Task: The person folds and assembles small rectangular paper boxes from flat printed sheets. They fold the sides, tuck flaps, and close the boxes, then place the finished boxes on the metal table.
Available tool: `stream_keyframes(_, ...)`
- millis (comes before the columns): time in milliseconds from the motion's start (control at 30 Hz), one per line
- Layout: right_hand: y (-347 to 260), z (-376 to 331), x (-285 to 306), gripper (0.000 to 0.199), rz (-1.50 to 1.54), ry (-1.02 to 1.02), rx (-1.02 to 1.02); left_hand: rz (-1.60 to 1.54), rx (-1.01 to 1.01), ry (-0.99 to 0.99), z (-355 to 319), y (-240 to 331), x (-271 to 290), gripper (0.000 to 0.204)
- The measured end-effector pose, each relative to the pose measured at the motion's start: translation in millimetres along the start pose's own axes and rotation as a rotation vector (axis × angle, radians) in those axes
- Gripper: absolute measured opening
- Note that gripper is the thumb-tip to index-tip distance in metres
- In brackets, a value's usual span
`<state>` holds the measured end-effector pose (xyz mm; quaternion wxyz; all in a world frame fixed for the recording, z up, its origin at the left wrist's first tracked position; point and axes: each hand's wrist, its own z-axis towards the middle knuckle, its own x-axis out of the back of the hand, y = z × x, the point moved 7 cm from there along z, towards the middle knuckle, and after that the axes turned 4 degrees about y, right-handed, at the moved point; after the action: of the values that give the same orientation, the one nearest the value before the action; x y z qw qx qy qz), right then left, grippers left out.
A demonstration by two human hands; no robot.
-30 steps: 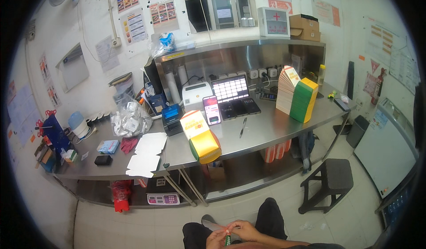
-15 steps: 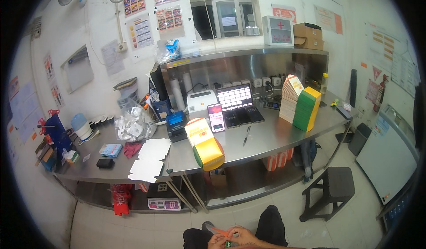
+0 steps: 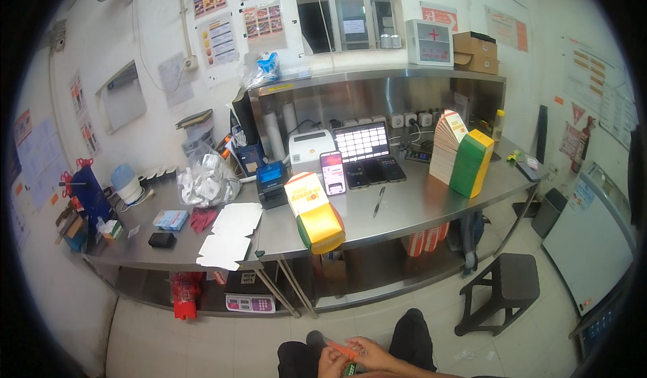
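Both your hands are way down at the bottom edge of the view, right over your lap, so there isn't much of them showing. Your left hand (image 3: 329, 362) is curled in with the fingers bent, and your right hand (image 3: 372, 354) sits just beside it, fingers partly closed too. Between them you've got a thin orange stick-like thing (image 3: 342, 349), maybe a pen or marker, too small to tell for sure. It runs at a slant from upper left to lower right, and both hands look to be touching it. There's a bit of green (image 3: 350, 369) just below it by your fingers, can't make out what that is.

Everything else is well apart from your hands: the steel counter (image 3: 404, 209) across the floor, with a yellow and red carton stack (image 3: 314, 213) near its front edge, a laptop (image 3: 367, 150) behind that, and a black stool (image 3: 502, 290) off to your right.
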<state>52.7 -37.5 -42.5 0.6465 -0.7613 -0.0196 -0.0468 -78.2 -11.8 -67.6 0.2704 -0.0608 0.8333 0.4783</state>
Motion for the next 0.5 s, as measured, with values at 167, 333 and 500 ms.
stream_keyframes(167, -12.6, 2.5, 5.5, 0.049, -0.029, 0.091, 0.02, 0.006, -0.011, -0.017, 1.9, -0.8, -8.3, 0.029)
stream_keyframes(333, -25.4, 4.7, 7.4, 0.042, -0.28, 0.119, 0.116, 0.014, -0.017, -0.03, 4.2, -0.2, -12.0, 0.029)
stream_keyframes(500, -34.4, 2.2, 10.5, 0.038, -0.248, 0.155, 0.095, 0.002, -0.033, 0.003, 9.5, 0.3, -3.3, 0.029)
